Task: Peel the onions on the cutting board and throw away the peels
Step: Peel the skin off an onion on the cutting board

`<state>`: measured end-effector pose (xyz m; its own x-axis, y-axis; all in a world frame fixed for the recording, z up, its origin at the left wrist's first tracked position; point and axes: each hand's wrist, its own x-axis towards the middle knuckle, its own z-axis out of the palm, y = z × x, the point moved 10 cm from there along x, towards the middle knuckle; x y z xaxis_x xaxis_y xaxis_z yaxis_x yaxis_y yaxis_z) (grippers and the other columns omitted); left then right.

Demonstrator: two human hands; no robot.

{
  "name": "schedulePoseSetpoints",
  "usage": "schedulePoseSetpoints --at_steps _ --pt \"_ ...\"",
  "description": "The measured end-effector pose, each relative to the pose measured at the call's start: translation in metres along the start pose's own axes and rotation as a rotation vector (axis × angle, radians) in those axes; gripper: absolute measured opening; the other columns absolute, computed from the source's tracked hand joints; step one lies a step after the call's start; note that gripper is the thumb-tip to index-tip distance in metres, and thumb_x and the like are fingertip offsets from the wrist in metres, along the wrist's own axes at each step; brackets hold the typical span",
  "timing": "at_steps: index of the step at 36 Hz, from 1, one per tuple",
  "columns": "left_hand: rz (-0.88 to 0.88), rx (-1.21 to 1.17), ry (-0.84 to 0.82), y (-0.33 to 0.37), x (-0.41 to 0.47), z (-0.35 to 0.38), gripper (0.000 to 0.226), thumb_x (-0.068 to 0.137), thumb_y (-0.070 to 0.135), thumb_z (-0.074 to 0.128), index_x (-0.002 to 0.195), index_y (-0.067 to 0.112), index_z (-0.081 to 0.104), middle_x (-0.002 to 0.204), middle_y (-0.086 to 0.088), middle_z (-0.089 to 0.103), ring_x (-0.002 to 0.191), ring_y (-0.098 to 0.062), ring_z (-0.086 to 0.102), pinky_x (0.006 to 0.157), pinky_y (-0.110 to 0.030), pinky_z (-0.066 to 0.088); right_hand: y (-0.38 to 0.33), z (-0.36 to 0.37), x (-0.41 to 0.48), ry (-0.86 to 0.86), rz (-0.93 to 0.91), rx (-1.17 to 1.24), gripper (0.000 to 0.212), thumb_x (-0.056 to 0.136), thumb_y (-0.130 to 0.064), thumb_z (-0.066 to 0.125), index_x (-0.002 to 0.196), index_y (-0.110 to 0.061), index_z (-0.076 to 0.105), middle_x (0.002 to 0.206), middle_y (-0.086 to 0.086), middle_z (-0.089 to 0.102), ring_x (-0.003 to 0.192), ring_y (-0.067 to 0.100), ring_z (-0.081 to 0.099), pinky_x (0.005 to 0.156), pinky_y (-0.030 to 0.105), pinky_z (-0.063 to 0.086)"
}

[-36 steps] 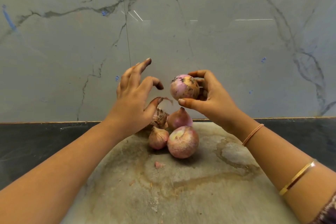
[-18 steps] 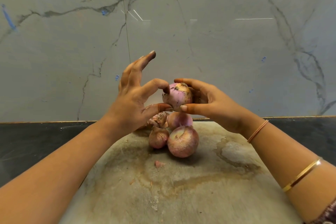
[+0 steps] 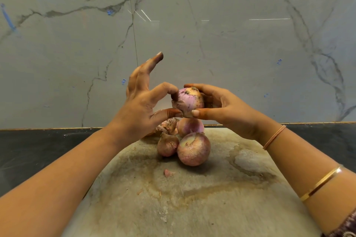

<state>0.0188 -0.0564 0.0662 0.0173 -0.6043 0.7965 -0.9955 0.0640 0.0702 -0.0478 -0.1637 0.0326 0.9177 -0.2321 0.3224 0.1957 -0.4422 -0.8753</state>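
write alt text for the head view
The right hand grips an onion above a cutting board while the left hand pinches its skin with thumb and forefinger. Three more onions lie on the board beneath.

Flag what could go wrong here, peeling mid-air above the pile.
The right hand grips the held onion in the air while the left hand pinches its skin; a hard tug could drop it onto the onions below.
Those sit near the far edge of the cutting board; a knock might roll one off.
A peel scrap lies loose on the board and could be missed.
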Motion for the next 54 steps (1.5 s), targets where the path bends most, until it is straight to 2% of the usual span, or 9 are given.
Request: schedulePoseSetpoints --at_steps 10,17,25,27,33,38,42,47,54 --pt "-0.035 -0.020 0.038 0.000 0.001 -0.004 0.025 0.079 0.051 0.057 0.101 0.041 0.049 0.152 0.010 0.007 0.141 -0.014 0.003 0.112 -0.037 0.009 0.004 -0.003 0.002 0.040 0.005 0.024 0.056 0.085 -0.002 0.065 0.135 -0.016 0.046 0.127 0.009 0.058 0.112 0.020 0.061 0.095 0.031 0.052" --pt "-0.025 0.023 0.003 -0.001 0.001 0.002 0.015 0.082 0.046 0.053 0.096 0.039 0.053 0.154 0.000 0.016 0.143 -0.018 0.004 0.110 -0.020 0.000 0.004 -0.004 0.002 0.050 0.008 0.006 0.057 0.084 -0.007 0.066 0.136 -0.020 0.046 0.131 0.006 0.054 0.114 0.020 0.059 0.098 0.033 0.051" --pt "-0.030 0.041 -0.010 -0.001 0.002 0.002 0.012 0.083 0.045 0.051 0.091 0.038 0.053 0.154 -0.002 0.019 0.143 -0.022 0.005 0.110 -0.025 0.002 0.009 -0.006 0.003 0.074 0.034 0.111 0.062 0.075 -0.017 0.076 0.131 -0.012 0.051 0.124 0.016 0.060 0.113 0.029 0.061 0.098 0.039 0.051" --pt "-0.030 0.046 -0.018 -0.001 0.001 0.003 0.012 0.083 0.046 0.050 0.091 0.038 0.053 0.154 -0.001 0.019 0.143 -0.020 0.004 0.110 -0.024 0.001 0.010 -0.006 0.003 0.078 0.042 0.170 0.060 0.072 -0.019 0.069 0.129 -0.011 0.053 0.121 0.016 0.062 0.111 0.029 0.062 0.096 0.037 0.052" --pt "-0.046 0.083 -0.072 -0.008 -0.003 0.009 0.014 0.082 0.047 0.049 0.090 0.037 0.054 0.154 -0.001 0.021 0.142 -0.020 0.004 0.109 -0.040 0.007 0.013 -0.014 0.002 0.129 0.080 0.414 0.047 0.080 -0.026 0.067 0.121 -0.005 0.058 0.114 0.019 0.067 0.100 0.031 0.067 0.088 0.034 0.056" --pt "-0.078 0.126 -0.103 -0.016 -0.005 0.014 0.008 0.079 0.032 0.059 0.086 0.033 0.062 0.155 -0.002 0.022 0.142 -0.018 0.003 0.107 -0.046 0.009 0.016 -0.016 -0.002 0.143 0.120 0.541 0.043 0.075 -0.033 0.055 0.109 -0.009 0.061 0.106 0.018 0.068 0.088 0.026 0.069 0.078 0.029 0.059" --pt "-0.102 0.100 -0.124 -0.016 -0.007 0.016 0.029 0.077 0.024 0.065 0.096 0.041 0.052 0.156 0.004 0.014 0.142 -0.011 -0.003 0.108 -0.038 0.002 0.018 -0.014 -0.002 0.147 0.140 0.532 0.048 0.074 -0.035 0.056 0.114 -0.008 0.060 0.114 0.022 0.065 0.090 0.025 0.068 0.077 0.028 0.058" --pt "-0.074 0.026 -0.021 -0.003 -0.003 0.004 0.028 0.072 0.052 0.053 0.097 0.039 0.050 0.151 0.010 0.017 0.140 -0.004 0.002 0.107 -0.022 0.001 0.019 -0.012 0.001 0.139 0.136 0.456 0.053 0.070 -0.024 0.070 0.119 -0.011 0.053 0.108 0.015 0.064 0.087 0.023 0.069 0.084 0.034 0.056" --pt "-0.002 0.057 0.126 0.008 0.001 -0.008 0.036 0.077 0.053 0.060 0.104 0.032 0.051 0.149 -0.005 0.027 0.139 -0.024 0.019 0.114 -0.024 0.010 0.017 0.001 0.003 0.090 0.139 0.420 0.061 0.067 -0.013 0.081 0.118 -0.017 0.046 0.119 0.018 0.059 0.093 0.027 0.067 0.080 0.031 0.057"
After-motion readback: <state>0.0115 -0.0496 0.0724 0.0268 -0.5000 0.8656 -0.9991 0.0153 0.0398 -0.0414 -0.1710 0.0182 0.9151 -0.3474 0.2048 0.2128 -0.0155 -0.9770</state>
